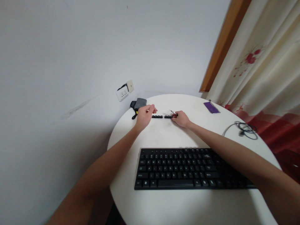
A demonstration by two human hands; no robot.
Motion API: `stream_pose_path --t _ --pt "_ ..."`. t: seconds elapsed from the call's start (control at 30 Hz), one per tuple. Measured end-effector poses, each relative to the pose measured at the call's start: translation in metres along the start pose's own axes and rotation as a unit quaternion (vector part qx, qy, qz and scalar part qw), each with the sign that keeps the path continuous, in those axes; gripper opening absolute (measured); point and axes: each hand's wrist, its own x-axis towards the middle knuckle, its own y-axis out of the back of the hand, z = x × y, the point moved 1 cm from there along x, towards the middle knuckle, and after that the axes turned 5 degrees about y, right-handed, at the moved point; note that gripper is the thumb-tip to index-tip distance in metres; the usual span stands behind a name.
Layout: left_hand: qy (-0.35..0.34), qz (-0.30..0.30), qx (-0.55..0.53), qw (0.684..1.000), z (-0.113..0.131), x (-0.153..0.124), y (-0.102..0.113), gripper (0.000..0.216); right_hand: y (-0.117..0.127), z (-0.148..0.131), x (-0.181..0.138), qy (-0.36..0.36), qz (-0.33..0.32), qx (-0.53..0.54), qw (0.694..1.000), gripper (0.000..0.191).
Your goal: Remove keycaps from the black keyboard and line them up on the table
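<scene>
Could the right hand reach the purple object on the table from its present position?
Probably yes: nothing visible stands between the right hand and the purple object. However, that hand seems to hold a slim metallic tool, which might hinder grasping.

Black keycaps (157, 117) lie in two short lines, a slim silver tool (173, 112) tilted near the right one.
</scene>
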Motion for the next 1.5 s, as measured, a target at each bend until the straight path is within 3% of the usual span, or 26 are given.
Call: stream_pose_path --t 0.17,0.33,0.5,0.63,0.73,0.83,1.0,1.2,1.33,1.5 --pt "0.005 0.015 0.002 1.0 0.0 0.002 0.003 0.046 0.012 0.0 0.001 -0.006 0.031 0.02 0.999 0.029" --pt "0.017 0.041 -0.006 0.999 -0.001 0.004 0.007 0.046 0.048 -0.012 -0.005 0.014 0.079 0.078 0.994 0.027" --pt "0.019 0.034 -0.001 0.999 0.001 0.002 0.003 0.047 0.087 -0.035 -0.045 0.088 0.061 0.258 0.96 0.041" --pt "0.019 0.0 0.005 1.0 0.006 -0.004 -0.005 0.045 0.103 -0.047 -0.091 0.162 0.007 0.242 0.957 0.048" --pt "0.012 -0.027 0.01 1.0 0.013 -0.009 -0.011 0.044 0.104 -0.046 -0.118 0.171 -0.039 0.189 0.966 0.046" --pt "0.008 -0.047 0.007 0.999 0.018 -0.013 -0.015 0.044 0.096 -0.041 -0.131 0.182 -0.116 0.193 0.957 0.04" --pt "0.014 -0.063 0.013 0.998 0.02 -0.015 -0.02 0.044 0.083 -0.033 -0.133 0.213 -0.19 0.203 0.937 0.031" --pt "0.011 -0.066 0.019 0.998 0.018 -0.015 -0.021 0.046 0.083 -0.035 -0.137 0.248 -0.246 0.217 0.912 0.026" --pt "0.008 -0.07 0.017 0.997 0.019 -0.016 -0.021 0.046 0.08 -0.036 -0.139 0.263 -0.244 0.198 0.912 0.024" --pt "0.002 -0.069 0.021 0.997 0.018 -0.016 -0.021 0.044 0.07 -0.031 -0.137 0.202 -0.232 0.191 0.932 0.037"
